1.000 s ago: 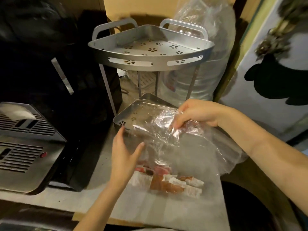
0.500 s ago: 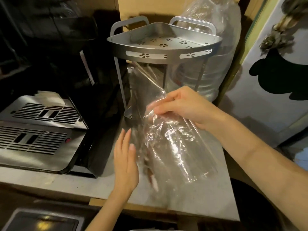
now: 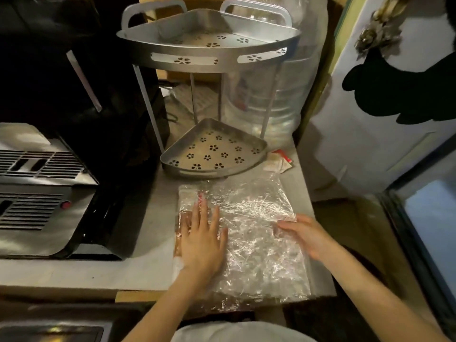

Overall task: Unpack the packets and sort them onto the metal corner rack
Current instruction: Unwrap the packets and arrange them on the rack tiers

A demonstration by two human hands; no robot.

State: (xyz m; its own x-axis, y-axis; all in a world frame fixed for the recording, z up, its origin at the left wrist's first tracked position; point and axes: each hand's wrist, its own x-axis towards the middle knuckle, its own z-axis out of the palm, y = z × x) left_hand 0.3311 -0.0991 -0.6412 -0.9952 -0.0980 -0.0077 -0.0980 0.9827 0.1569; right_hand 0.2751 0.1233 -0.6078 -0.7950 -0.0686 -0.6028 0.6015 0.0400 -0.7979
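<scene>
A clear crinkled plastic bag (image 3: 251, 218) lies flat on the grey counter (image 3: 150, 233), in front of the metal corner rack (image 3: 209, 50). My left hand (image 3: 201, 240) rests palm down on the bag's left part, fingers spread. Reddish packets (image 3: 182, 218) show dimly through the plastic by that hand. My right hand (image 3: 306, 233) lies on the bag's right edge, fingers extended. The rack's lower shelf (image 3: 214, 154) and upper shelf hold nothing. Two small white and red packets (image 3: 278, 161) lie on the counter, right of the lower shelf.
A steel and black machine (image 3: 39, 193) with vents fills the left side. Behind the rack stands a large plastic-wrapped water jug (image 3: 276, 95). A pale door (image 3: 375, 124) is at the right. The counter's front edge (image 3: 74, 280) runs near my arms.
The bag was held up in front of the rack by my right hand; now it lies flat on the counter with both hands on it. Two packets now show beside the lower shelf.
</scene>
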